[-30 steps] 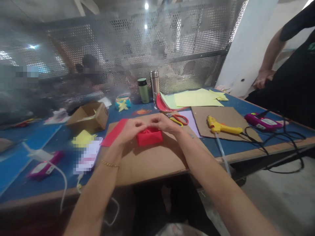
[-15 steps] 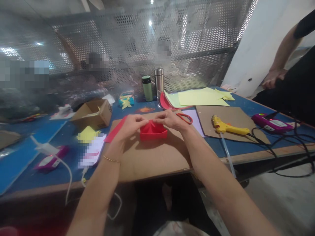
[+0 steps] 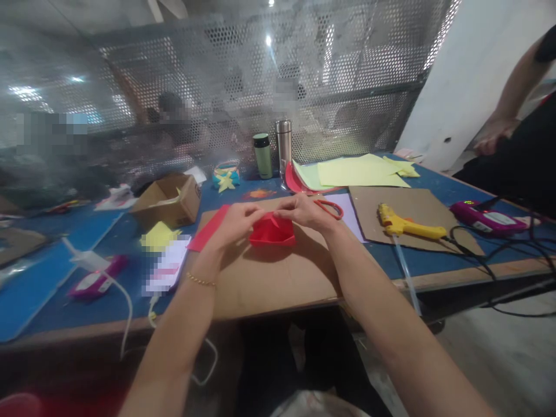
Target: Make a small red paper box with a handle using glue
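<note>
Between my hands is a small red box-like piece, folded from what looks like felt or paper, standing over a sheet of brown cardboard. My left hand pinches its back left edge, fingers closed. The thumb and fingers of my right hand grip the back right edge. A flat red sheet lies partly beneath my left hand. Just past my right wrist rest red-handled scissors, their blades hidden.
A yellow glue gun lies on cardboard at right, its black cord trailing beside a purple device. A small carton, a phone and a white cable are at left. Two flasks stand behind. Another person's hand is at far right.
The red piece's front wall has tilted and its inside shows more openly. Both hands keep hold of its back edge. The whole view has shifted slightly.
</note>
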A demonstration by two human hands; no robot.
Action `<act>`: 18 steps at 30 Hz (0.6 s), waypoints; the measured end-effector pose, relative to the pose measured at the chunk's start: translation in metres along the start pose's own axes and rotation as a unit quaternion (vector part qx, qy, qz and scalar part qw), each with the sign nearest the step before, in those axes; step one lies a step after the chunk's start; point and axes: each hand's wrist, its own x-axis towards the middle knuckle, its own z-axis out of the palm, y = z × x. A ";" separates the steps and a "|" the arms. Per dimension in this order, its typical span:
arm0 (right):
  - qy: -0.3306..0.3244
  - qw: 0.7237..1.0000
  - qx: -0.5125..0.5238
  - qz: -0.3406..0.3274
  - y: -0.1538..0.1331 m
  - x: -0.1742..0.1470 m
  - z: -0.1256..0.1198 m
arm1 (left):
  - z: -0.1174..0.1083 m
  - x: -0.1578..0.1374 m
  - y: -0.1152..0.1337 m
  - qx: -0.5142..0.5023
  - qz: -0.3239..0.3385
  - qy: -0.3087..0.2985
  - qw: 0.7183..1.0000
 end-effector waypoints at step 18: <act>-0.013 1.000 0.006 0.013 0.002 0.002 0.008 | 0.009 -0.006 0.008 -0.052 -0.036 0.008 0.998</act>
